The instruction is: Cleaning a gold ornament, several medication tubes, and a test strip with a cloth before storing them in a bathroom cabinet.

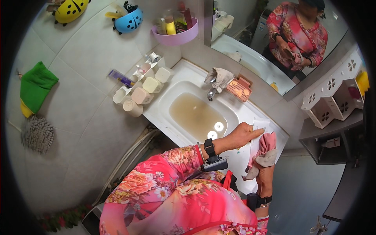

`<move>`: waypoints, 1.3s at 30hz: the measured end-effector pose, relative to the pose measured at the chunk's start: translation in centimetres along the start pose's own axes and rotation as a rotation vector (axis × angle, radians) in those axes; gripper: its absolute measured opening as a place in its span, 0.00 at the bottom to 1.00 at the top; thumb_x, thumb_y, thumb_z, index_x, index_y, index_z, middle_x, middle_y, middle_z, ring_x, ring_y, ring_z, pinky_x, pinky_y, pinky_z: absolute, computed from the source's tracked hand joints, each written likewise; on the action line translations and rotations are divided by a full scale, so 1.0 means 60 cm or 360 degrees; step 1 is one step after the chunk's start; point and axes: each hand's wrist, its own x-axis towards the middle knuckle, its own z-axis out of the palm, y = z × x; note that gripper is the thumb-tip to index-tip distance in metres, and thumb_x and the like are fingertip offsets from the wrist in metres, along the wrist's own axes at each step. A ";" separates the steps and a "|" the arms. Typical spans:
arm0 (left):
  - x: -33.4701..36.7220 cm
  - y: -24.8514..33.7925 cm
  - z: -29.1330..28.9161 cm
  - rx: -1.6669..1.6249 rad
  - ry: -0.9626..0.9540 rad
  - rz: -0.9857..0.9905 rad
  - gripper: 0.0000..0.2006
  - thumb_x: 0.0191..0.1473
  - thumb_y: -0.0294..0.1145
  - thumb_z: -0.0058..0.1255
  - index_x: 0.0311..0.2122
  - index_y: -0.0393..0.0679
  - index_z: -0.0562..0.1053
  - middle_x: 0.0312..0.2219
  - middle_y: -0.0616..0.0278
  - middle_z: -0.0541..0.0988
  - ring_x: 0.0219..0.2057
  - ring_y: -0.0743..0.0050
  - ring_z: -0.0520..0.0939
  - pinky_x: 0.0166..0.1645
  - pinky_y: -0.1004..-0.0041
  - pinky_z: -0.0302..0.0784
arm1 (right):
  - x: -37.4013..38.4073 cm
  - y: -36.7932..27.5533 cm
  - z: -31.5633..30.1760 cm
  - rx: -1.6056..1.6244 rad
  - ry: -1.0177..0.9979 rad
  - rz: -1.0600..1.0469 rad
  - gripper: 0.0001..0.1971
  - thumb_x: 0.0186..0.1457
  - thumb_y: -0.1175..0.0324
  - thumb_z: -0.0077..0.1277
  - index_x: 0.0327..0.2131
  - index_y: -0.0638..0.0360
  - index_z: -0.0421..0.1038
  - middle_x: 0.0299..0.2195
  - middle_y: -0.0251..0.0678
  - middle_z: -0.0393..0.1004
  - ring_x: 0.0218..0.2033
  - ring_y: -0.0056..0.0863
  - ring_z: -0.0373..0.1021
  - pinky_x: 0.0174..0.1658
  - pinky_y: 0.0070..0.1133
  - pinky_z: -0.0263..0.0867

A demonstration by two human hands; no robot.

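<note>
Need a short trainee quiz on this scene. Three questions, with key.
1. Which hand has the flat white tube or packet in its grip?
2. True or false: the water in the glossy white oval basin is clear.
3. What is draped over the silver metal faucet: (a) a purple basket, (b) a beige cloth, (c) a blue ladybird holder?

Key:
1. Left hand.
2. False; it is cloudy brown.
3. b.
</note>
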 end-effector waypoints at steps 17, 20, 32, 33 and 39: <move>0.002 0.001 -0.011 -0.0308 0.0011 -0.0087 0.14 0.53 0.37 0.48 0.25 0.36 0.73 0.17 0.66 0.75 0.17 0.84 0.74 0.20 0.82 0.67 | 0.011 -0.040 0.028 -0.0199 -0.0026 -0.0167 0.24 0.38 0.74 0.61 0.41 0.63 0.64 0.35 0.31 0.68 0.35 0.20 0.65 0.40 0.19 0.64; 0.007 -0.013 -0.020 -0.0261 0.0123 -0.0147 0.13 0.54 0.37 0.46 0.28 0.36 0.73 0.20 0.66 0.76 0.19 0.83 0.74 0.22 0.81 0.68 | 0.008 -0.025 0.000 -0.0028 0.0056 -0.0164 0.23 0.39 0.77 0.59 0.42 0.63 0.64 0.35 0.31 0.68 0.36 0.21 0.66 0.39 0.19 0.65; 0.014 0.017 -0.051 -0.0502 0.0106 -0.0170 0.11 0.55 0.35 0.46 0.36 0.37 0.72 0.29 0.66 0.76 0.27 0.82 0.76 0.31 0.80 0.70 | -0.018 -0.008 -0.037 0.0685 0.0063 0.0079 0.23 0.43 0.82 0.54 0.45 0.58 0.61 0.36 0.30 0.67 0.38 0.21 0.67 0.40 0.19 0.67; 0.015 0.016 -0.047 -0.0501 0.0101 -0.0170 0.11 0.55 0.35 0.46 0.36 0.37 0.72 0.29 0.66 0.76 0.27 0.82 0.76 0.31 0.80 0.70 | -0.021 -0.016 -0.031 0.0708 0.0011 0.0099 0.23 0.43 0.82 0.54 0.45 0.58 0.61 0.36 0.30 0.67 0.39 0.21 0.67 0.40 0.20 0.67; 0.007 0.027 -0.003 -0.0189 0.0224 -0.0035 0.10 0.53 0.36 0.49 0.31 0.41 0.74 0.19 0.76 0.71 0.19 0.92 0.65 0.23 0.85 0.58 | -0.012 -0.035 0.029 -0.0006 -0.0282 -0.0090 0.28 0.35 0.77 0.62 0.43 0.59 0.63 0.36 0.29 0.67 0.36 0.20 0.66 0.40 0.19 0.66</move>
